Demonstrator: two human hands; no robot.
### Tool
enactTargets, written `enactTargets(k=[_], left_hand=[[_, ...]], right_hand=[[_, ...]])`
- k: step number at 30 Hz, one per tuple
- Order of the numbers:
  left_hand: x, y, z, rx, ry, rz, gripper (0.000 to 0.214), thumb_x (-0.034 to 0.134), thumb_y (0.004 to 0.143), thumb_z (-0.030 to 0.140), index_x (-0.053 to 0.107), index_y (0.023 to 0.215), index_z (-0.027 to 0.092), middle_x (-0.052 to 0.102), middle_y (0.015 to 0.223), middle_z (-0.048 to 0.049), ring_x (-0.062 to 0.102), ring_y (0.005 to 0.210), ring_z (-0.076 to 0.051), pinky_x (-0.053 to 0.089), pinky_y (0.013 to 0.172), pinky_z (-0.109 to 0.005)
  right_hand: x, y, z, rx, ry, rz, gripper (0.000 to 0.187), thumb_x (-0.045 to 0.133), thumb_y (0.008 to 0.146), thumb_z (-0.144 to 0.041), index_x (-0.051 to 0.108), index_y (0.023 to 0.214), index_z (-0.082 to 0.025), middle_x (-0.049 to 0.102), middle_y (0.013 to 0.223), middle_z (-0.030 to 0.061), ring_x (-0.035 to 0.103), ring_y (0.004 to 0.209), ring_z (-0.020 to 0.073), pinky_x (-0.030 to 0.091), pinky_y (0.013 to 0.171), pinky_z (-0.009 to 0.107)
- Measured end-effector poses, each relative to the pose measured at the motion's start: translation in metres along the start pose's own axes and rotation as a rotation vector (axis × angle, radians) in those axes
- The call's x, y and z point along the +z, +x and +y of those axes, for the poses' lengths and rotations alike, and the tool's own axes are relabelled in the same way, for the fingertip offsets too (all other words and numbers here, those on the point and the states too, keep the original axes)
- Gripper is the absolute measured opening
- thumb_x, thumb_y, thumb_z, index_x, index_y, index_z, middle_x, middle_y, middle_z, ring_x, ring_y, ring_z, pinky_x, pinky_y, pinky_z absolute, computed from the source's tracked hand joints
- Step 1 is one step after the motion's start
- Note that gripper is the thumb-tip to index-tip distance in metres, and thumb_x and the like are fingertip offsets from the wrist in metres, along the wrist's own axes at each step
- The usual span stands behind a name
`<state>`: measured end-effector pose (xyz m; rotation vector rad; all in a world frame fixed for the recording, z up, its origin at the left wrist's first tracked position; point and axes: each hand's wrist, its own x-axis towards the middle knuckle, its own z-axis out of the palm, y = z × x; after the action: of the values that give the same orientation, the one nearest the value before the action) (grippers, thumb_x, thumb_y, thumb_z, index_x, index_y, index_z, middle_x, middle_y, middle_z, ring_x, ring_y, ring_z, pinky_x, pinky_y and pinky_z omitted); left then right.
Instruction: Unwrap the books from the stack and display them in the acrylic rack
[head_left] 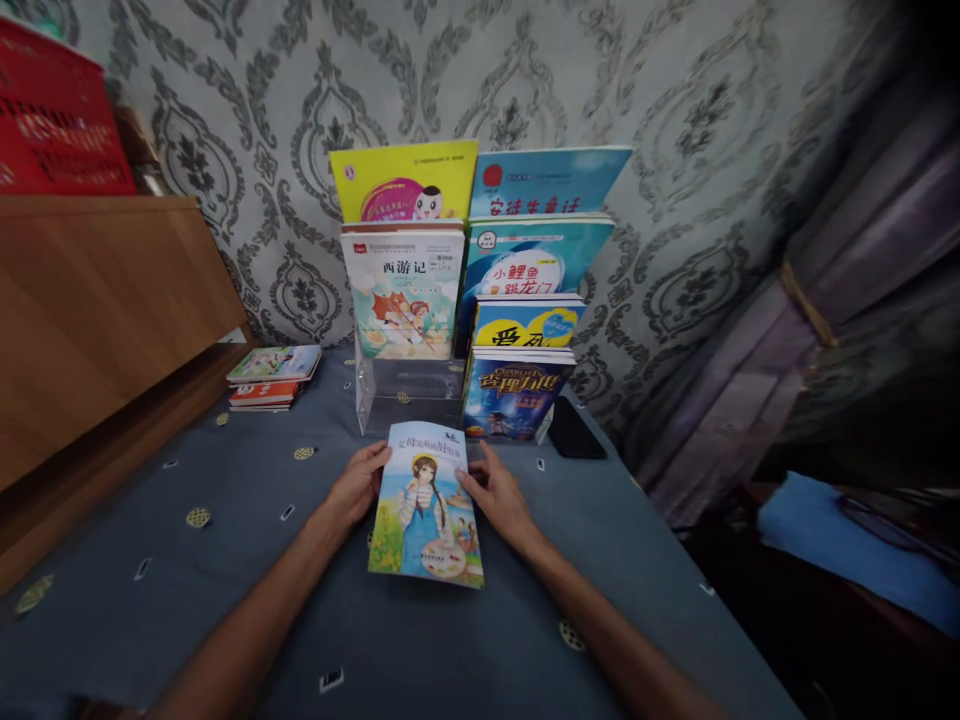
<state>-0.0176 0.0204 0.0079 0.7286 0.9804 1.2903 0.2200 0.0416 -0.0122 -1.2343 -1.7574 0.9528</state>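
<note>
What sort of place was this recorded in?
Probably a room in a home: patterned wallpaper, a tied-back curtain and a cloth-covered surface with a clear rack of books.

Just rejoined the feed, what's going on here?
A person's left hand and right hand hold an illustrated Chinese paperback by its sides above the patterned cloth. Behind it stands a clear book rack with books in two columns. A small book stack lies to the left.

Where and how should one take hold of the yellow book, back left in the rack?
Probably by its top edge, coming from above: the yellow book stands up with its upper part showing above the white book, while its lower part is hidden.
</note>
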Motion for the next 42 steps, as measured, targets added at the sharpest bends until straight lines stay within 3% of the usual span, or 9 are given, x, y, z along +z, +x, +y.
enactTargets(k=[3, 6, 12, 18, 25, 30, 34, 37, 42], left_hand=[[-0.002, -0.004, 0.007, 0.014, -0.016, -0.003, 0.037, 0.082, 0.074, 0.031, 0.070, 0.104, 0.014, 0.077, 0.091, -0.0099, 0.074, 0.080, -0.023, 0.061, 0.075, -0.034], [-0.001, -0.008, 0.015, 0.055, -0.029, -0.033, 0.037, 0.082, 0.073, 0.033, 0.070, 0.103, 0.014, 0.077, 0.092, -0.0098, 0.074, 0.081, -0.023, 0.060, 0.076, -0.034], [0.002, -0.004, 0.045, 0.211, -0.006, 0.002, 0.040, 0.084, 0.068, 0.042, 0.072, 0.094, 0.014, 0.076, 0.091, -0.0073, 0.071, 0.081, -0.020, 0.055, 0.075, -0.029], [0.001, 0.009, 0.055, 0.468, 0.155, 0.271, 0.051, 0.076, 0.070, 0.060, 0.072, 0.092, 0.014, 0.075, 0.087, -0.0037, 0.066, 0.080, -0.016, 0.052, 0.075, -0.025], [0.003, 0.012, 0.046, 0.512, 0.087, 0.399, 0.062, 0.074, 0.065, 0.069, 0.072, 0.092, 0.014, 0.074, 0.094, -0.0068, 0.066, 0.085, -0.019, 0.052, 0.080, -0.030], [0.025, 0.015, 0.072, 0.651, 0.093, 0.401, 0.060, 0.066, 0.071, 0.073, 0.070, 0.080, 0.014, 0.072, 0.083, -0.0049, 0.064, 0.078, -0.018, 0.050, 0.070, -0.027], [0.044, 0.024, 0.104, 0.841, 0.126, 0.481, 0.059, 0.058, 0.079, 0.074, 0.068, 0.079, 0.016, 0.068, 0.080, -0.0028, 0.062, 0.080, -0.016, 0.051, 0.071, -0.027], [0.054, 0.036, 0.132, 1.003, 0.225, 0.474, 0.058, 0.051, 0.086, 0.073, 0.064, 0.075, 0.018, 0.061, 0.077, -0.0021, 0.060, 0.084, -0.017, 0.052, 0.077, -0.030], [0.065, 0.056, 0.164, 1.152, 0.313, 0.259, 0.061, 0.037, 0.092, 0.073, 0.064, 0.090, 0.018, 0.062, 0.093, -0.0055, 0.061, 0.102, -0.020, 0.053, 0.089, -0.034]], right_hand=[[0.000, -0.001, -0.013, 0.171, 0.334, -0.230, 0.058, 0.063, 0.078, -0.064, 0.066, 0.110, -0.015, 0.066, 0.071, 0.0021, 0.054, 0.055, 0.0139, 0.038, 0.046, 0.024], [0.002, -0.007, -0.033, 0.222, 0.534, -0.299, 0.055, 0.072, 0.071, -0.065, 0.066, 0.096, -0.017, 0.062, 0.067, -0.0010, 0.047, 0.050, 0.0086, 0.028, 0.040, 0.018], [0.001, 0.004, -0.073, 0.036, 0.548, -0.279, 0.047, 0.070, 0.077, -0.056, 0.058, 0.107, -0.021, 0.072, 0.090, 0.0044, 0.066, 0.072, 0.0177, 0.053, 0.053, 0.026], [0.018, 0.024, -0.083, -0.158, 0.206, -0.111, 0.025, 0.055, 0.088, -0.042, 0.056, 0.101, -0.021, 0.072, 0.096, 0.0067, 0.067, 0.079, 0.0205, 0.055, 0.058, 0.030], [0.033, 0.033, -0.089, -0.233, -0.040, 0.038, 0.011, 0.048, 0.088, -0.029, 0.055, 0.090, -0.021, 0.066, 0.073, 0.0005, 0.060, 0.065, 0.0168, 0.046, 0.059, 0.026], [0.022, 0.046, -0.113, -0.366, -0.108, 0.137, 0.016, 0.046, 0.088, -0.028, 0.056, 0.097, -0.019, 0.065, 0.076, 0.0021, 0.059, 0.065, 0.0182, 0.044, 0.062, 0.029], [0.009, 0.052, -0.136, -0.531, -0.004, 0.270, 0.023, 0.045, 0.093, -0.029, 0.057, 0.109, -0.019, 0.067, 0.089, 0.0053, 0.062, 0.076, 0.0194, 0.050, 0.070, 0.032], [0.003, 0.061, -0.148, -0.653, 0.119, 0.364, 0.023, 0.044, 0.095, -0.029, 0.055, 0.114, -0.021, 0.067, 0.101, 0.0080, 0.064, 0.089, 0.0209, 0.054, 0.080, 0.037], [-0.001, 0.079, -0.153, -0.732, 0.149, 0.418, 0.029, 0.042, 0.098, -0.031, 0.051, 0.124, -0.024, 0.064, 0.115, 0.0098, 0.064, 0.103, 0.0216, 0.054, 0.092, 0.042]])
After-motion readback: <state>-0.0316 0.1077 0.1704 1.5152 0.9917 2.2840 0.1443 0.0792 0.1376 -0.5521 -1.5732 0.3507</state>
